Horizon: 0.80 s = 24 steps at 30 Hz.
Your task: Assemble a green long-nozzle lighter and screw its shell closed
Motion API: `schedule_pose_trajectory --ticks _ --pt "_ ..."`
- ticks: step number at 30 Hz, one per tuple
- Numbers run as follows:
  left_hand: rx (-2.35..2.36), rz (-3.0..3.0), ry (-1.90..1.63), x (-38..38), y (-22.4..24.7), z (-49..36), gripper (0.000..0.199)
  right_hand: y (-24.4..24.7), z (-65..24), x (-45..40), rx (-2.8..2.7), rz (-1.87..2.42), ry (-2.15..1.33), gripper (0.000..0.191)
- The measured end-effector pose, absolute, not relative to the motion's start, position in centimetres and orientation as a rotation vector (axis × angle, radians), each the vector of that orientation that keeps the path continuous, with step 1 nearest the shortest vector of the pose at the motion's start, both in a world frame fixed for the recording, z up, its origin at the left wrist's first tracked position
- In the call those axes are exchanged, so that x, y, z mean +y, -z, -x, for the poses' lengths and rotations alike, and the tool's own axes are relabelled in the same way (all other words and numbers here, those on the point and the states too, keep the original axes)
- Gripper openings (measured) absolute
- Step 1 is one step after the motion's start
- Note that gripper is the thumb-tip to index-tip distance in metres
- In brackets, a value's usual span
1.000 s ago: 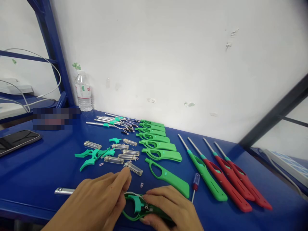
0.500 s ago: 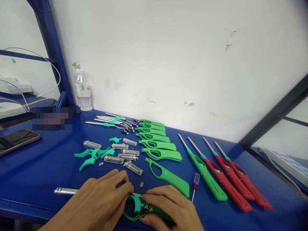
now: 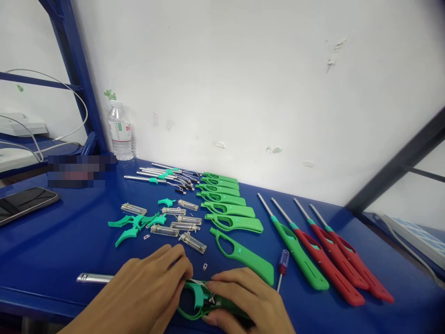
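A partly assembled green stick lighter [image 3: 189, 317] lies at the table's front edge, its inside exposed. Its metal tube [image 3: 93, 278] points left from under my left hand [image 3: 153, 283], which is closed around the neck end. Inside the loop sits a teal trigger [image 3: 198, 297], with white wire and a small black part [image 3: 210, 301] beside it. My right hand [image 3: 250, 294] grips the handle part, fingers on the upper edge and thumb below; it hides most of the handle. A tiny metal clip [image 3: 205, 267] lies on the table just beyond the hands.
Clear fuel tanks [image 3: 193, 242], teal triggers [image 3: 127, 235], tubes with wires [image 3: 146, 179] and green shells [image 3: 245, 255] lie behind my hands. To the right are a screwdriver [image 3: 283, 262] and assembled lighters [image 3: 330, 264]. A bottle [image 3: 120, 134] and phone [image 3: 26, 204] stand at the left.
The metal tube has shifted very slightly left. Both hands keep the same hold on the lighter; everything else stays put.
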<state>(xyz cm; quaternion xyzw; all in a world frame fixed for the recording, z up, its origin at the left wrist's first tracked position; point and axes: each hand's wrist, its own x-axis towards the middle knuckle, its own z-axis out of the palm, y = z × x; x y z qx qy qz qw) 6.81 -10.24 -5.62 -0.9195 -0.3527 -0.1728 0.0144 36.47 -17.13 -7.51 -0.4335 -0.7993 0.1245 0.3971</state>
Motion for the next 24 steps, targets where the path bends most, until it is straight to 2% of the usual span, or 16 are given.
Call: schedule_pose_trajectory --ticks 5,12,18,24 --pt "-0.952 2.756 0.749 -10.2 5.5 -6.9 0.051 7.5 -36.6 -17.0 -2.038 1.077 -0.305 0.037" --pt "-1.02 2.689 0.62 -10.9 6.2 -6.6 0.061 7.4 -36.7 -17.0 -2.052 1.072 -0.275 0.036" --pt "-1.095 2.841 0.481 -10.6 5.7 -6.5 0.039 7.4 -36.5 -16.9 -2.042 1.072 -0.287 0.032" --pt "-1.075 2.888 0.356 -10.5 5.0 -6.8 0.047 7.2 -36.6 -16.9 -2.05 1.063 -0.283 0.032"
